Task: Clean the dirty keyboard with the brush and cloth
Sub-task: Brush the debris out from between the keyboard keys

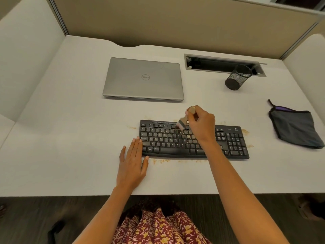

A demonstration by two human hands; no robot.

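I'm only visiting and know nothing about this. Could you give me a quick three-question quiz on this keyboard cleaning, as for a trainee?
1. True or false: the right hand holds the brush against the keyboard.
2. Where does the cloth lie? A) on the keyboard B) on the desk, right of the keyboard C) in the right hand
3. Fill in: the left hand lies flat at the keyboard's ____ end.
Key: 1 true; 2 B; 3 left.

On my white desk (70, 120), a closed silver laptop (143, 79) lies flat ahead of me; right of it, a black mesh pen cup (237, 78) stands by an open cable hatch (216, 64).
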